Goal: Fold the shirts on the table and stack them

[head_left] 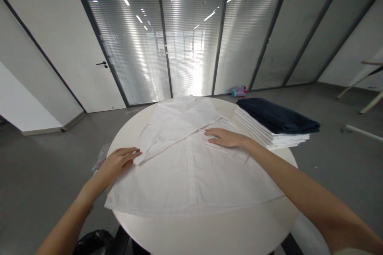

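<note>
A white shirt [167, 179] lies spread on a round white table [209, 231], its button strip running down the middle and its hem toward me. One part of the cloth is folded over it at a slant. My right hand [226, 137] rests on the shirt's right half, near the fold, with the fingers stretched out. At the left edge of the shirt, my left hand [121, 161] touches the cloth with its fingers extended and nothing visibly gripped.
A stack of folded white cloths [254, 129] sits at the table's right edge, a folded dark navy garment [278, 115] on top. A black-lined bin [94, 242] stands at lower left. A blue and red object [239, 91] lies by the glass wall.
</note>
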### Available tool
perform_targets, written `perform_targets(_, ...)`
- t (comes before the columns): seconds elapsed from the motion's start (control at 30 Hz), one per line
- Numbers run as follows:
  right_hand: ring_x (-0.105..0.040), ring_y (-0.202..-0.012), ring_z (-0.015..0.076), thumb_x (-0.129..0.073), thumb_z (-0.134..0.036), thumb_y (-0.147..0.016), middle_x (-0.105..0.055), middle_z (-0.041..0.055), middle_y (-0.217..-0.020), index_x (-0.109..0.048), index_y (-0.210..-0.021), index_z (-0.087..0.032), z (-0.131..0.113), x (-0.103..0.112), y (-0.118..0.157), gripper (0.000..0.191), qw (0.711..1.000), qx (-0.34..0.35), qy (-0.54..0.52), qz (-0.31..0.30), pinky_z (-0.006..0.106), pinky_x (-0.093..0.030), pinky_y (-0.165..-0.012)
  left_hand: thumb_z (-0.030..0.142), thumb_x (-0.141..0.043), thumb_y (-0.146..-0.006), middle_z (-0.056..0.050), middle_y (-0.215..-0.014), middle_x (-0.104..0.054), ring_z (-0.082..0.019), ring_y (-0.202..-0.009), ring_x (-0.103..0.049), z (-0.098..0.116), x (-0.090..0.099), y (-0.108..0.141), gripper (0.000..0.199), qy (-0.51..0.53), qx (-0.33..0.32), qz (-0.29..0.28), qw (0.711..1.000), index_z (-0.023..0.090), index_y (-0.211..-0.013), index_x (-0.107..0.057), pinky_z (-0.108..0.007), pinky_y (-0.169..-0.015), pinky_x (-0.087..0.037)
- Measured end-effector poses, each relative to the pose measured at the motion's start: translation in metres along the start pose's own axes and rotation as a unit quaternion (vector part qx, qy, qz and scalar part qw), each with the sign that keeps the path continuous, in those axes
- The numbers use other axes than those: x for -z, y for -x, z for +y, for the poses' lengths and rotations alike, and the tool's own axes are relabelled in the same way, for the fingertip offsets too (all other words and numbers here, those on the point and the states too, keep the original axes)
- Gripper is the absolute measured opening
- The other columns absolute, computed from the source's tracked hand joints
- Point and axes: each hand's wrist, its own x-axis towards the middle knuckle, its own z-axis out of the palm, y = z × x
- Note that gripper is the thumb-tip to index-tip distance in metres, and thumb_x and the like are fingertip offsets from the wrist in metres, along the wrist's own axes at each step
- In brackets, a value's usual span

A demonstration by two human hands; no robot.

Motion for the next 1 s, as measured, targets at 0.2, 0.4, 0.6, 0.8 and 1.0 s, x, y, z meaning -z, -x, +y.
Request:
perform_targets(0.2,-0.052,-0.133,0.0268,-0.037,-0.063,-0.098,-0.057,0.0067,-0.144,-0.055,-0.144,-0.023,-0.003,0.002,-0.006,0.063,0.996,0.011,-0.046,0.074,0.042,-0.036,-0.115,0.037,-0.046,-0.092,-0.005,-0.122,-0.072,-0.029,-0.112,-0.067,0.004,0.014,-0.003,0.038,-0.037,0.032,-0.008,0.999,0.029,-0.112,-0.077,-0.047,-0.101,-0.051)
perform_targets(0.4,-0.026,-0.150,0.0234,-0.018,-0.070,-0.098,-0.036,0.0061,-0.160,-0.040,-0.154,-0.020,0.010,-0.010,-0.011,0.079,0.994,-0.014,-0.006,0.109,0.041,-0.018,-0.125,0.047,-0.044,-0.099,-0.008,-0.137,-0.063,-0.029,-0.134,-0.052,0.043,0.014,-0.051,0.045,0.016,-0.005,0.027,0.999,0.024,-0.130,-0.067,-0.046,-0.113,-0.041)
perform_targets(0.6,-0.015,-0.153,0.0238,-0.020,-0.070,-0.097,-0.023,0.0060,-0.165,-0.035,-0.157,-0.020,0.020,-0.019,-0.014,0.079,0.998,-0.041,0.000,0.045,0.043,-0.011,-0.125,0.052,-0.045,-0.100,-0.008,-0.160,-0.034,-0.028,-0.151,-0.024,0.062,-0.021,-0.072,0.062,0.032,-0.081,-0.092,0.992,0.026,-0.155,-0.036,-0.050,-0.122,-0.023)
perform_targets(0.8,-0.044,-0.140,0.0269,-0.033,-0.060,-0.099,-0.052,0.0092,-0.149,-0.056,-0.143,-0.021,0.031,0.010,-0.003,0.063,0.997,-0.040,-0.033,0.061,0.043,-0.028,-0.120,0.059,-0.039,-0.100,-0.006,-0.164,-0.023,-0.027,-0.153,-0.018,0.044,-0.034,-0.060,0.071,0.010,-0.094,-0.148,0.984,0.026,-0.160,-0.019,-0.049,-0.124,-0.015)
perform_targets(1.0,-0.053,-0.132,0.0265,-0.038,-0.033,-0.101,-0.060,0.0143,-0.139,-0.065,-0.130,-0.016,0.060,0.024,0.000,0.043,0.969,-0.156,0.032,0.191,0.040,-0.035,-0.114,0.051,-0.040,-0.103,-0.009,-0.147,-0.054,-0.028,-0.140,-0.046,0.064,-0.015,-0.085,0.049,0.022,-0.097,-0.118,0.988,0.023,-0.138,-0.059,-0.048,-0.117,-0.035)
